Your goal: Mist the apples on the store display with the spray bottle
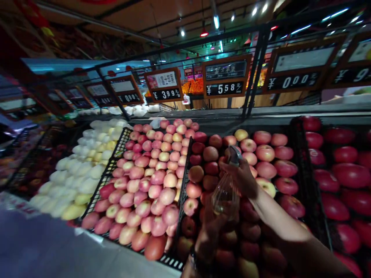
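Note:
A clear plastic bag (225, 193) is gathered at its neck in my right hand (240, 175), whose fingers are closed around it. The bunched greyish top of the bag (233, 154) sticks up above that hand. Lower down, my left hand (213, 222) is closed on the shadowed lower part of the bag. Something pale yellowish shows through the plastic there, too dim to make out. Both hands are over a crate of red apples (265, 170), many of them in shadow beneath my arms.
Left of my hands stands a black crate (181, 193) of pinkish apples (143, 185). Farther left lies pale, wrapped-looking fruit (87, 170); darker red fruit (348, 175) fills the right side. Price signs (225, 77) hang on a rail behind the crates.

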`<state>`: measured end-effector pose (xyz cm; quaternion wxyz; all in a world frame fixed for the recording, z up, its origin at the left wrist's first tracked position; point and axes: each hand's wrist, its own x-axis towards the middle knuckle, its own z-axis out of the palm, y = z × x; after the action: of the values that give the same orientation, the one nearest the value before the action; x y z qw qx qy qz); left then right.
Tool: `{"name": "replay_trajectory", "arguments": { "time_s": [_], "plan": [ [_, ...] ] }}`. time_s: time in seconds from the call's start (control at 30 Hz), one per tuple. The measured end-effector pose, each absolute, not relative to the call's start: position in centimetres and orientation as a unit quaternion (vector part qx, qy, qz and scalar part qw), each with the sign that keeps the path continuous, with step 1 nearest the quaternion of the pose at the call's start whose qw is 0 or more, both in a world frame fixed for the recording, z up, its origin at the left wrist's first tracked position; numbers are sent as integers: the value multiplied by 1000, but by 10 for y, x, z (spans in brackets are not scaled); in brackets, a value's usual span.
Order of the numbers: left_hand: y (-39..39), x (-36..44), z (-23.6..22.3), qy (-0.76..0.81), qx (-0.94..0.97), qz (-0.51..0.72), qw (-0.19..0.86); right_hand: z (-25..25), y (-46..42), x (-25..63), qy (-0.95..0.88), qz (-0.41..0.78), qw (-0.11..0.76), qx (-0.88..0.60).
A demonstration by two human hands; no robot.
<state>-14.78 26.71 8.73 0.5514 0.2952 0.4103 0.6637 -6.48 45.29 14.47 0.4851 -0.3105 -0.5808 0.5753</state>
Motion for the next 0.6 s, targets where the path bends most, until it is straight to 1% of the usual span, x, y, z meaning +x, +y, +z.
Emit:
{"name": "replay_trajectory", "arguments": {
  "time_s": [0.17, 0.23, 0.3, 0.4, 0.5, 0.6],
  "plan": [
    [326, -121, 89, 401, 335, 596, 610, 155, 493, -8, -515, 550, 544, -367],
    [344, -108, 87, 384, 364, 571, 627, 160, 501, 18, -476, 548, 564, -394],
    [354, -96, 82, 359, 384, 544, 654, 161, 500, 43, -437, 521, 588, -438],
    [354, -84, 68, 329, 393, 498, 700, 153, 481, 70, -418, 478, 602, -484],
    [339, -86, 51, 321, 390, 458, 731, 138, 453, 80, -417, 474, 584, -510],
    [319, -103, 42, 323, 381, 439, 747, 122, 425, 71, -402, 482, 574, -526]
  ]
}}
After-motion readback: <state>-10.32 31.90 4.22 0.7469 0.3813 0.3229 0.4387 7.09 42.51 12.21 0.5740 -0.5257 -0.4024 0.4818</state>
